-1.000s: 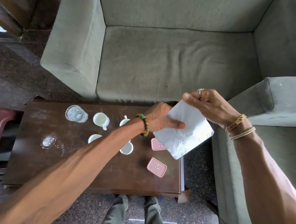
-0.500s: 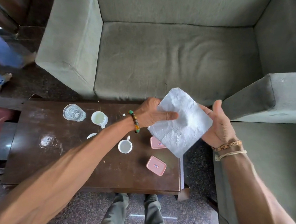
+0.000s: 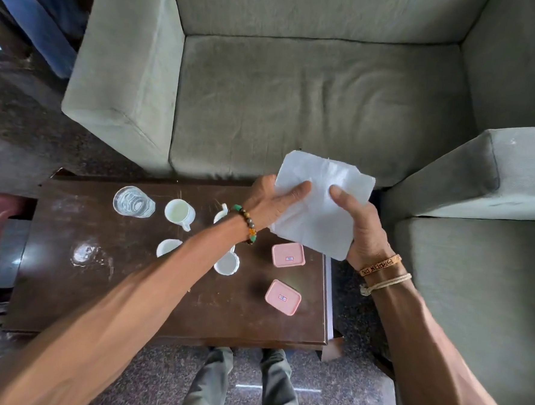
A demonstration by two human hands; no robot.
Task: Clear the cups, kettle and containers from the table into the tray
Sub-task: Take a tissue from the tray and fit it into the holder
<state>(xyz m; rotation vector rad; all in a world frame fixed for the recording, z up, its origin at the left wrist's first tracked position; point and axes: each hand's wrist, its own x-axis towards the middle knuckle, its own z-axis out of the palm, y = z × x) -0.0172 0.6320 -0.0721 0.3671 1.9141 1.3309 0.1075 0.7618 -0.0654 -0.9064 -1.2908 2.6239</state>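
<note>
Holding a white paper napkin (image 3: 319,211) over the far right corner of the dark wooden table (image 3: 128,303), the left hand (image 3: 272,199) and right hand (image 3: 361,230) each pinch it, thumb on top and the other fingers hidden beneath. The table's far edge sits just before the grey sofa (image 3: 297,104), and its right edge is near a grey armchair (image 3: 480,184). Bare tabletop lies along the near edge and the left end. Two pink containers (image 3: 283,297) stand near the right edge, lids on, contents hidden. White cups (image 3: 179,212) stand mid-table, two partly covered by the left forearm; I cannot tell whether they hold drink. A clear glass tumbler (image 3: 133,202) stands left of them.
</note>
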